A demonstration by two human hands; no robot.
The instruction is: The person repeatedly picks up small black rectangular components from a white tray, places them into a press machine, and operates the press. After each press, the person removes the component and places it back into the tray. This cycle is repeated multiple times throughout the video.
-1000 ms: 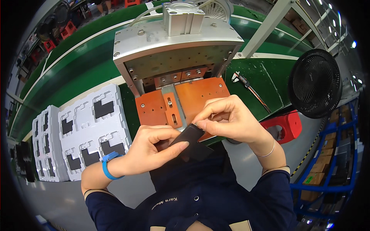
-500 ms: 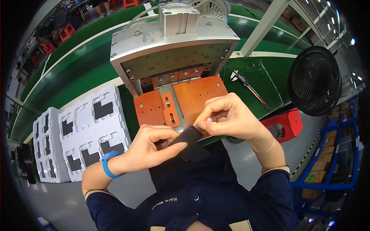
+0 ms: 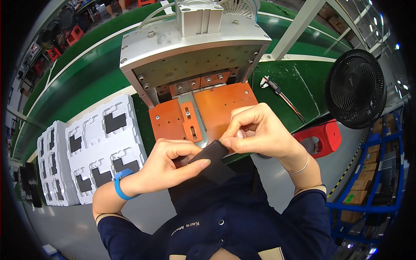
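Note:
A flat black L-shaped piece (image 3: 211, 159) is gripped between the thumb and fingers of my left hand (image 3: 175, 162), just in front of the press. My right hand (image 3: 251, 133) pinches at the piece's upper corner, thumb against forefinger. Whether a small tab or film sits in that pinch is hidden. Behind my hands stands a metal press (image 3: 195, 52) with an orange bed (image 3: 221, 106). A slotted orange block (image 3: 189, 121) is fixed on the bed beside a metal strip.
White moulded trays (image 3: 93, 134) holding similar black pieces lie at the left. On the green bench (image 3: 288, 80) at the right rests a digital caliper (image 3: 275, 89). A black fan (image 3: 355, 89), a red stool (image 3: 323, 141) and blue shelving (image 3: 368, 182) with boxes are farther right.
My hands and the black piece keep nearly the same place. The right hand's fingers have shifted slightly at the piece's corner. The view has moved a little.

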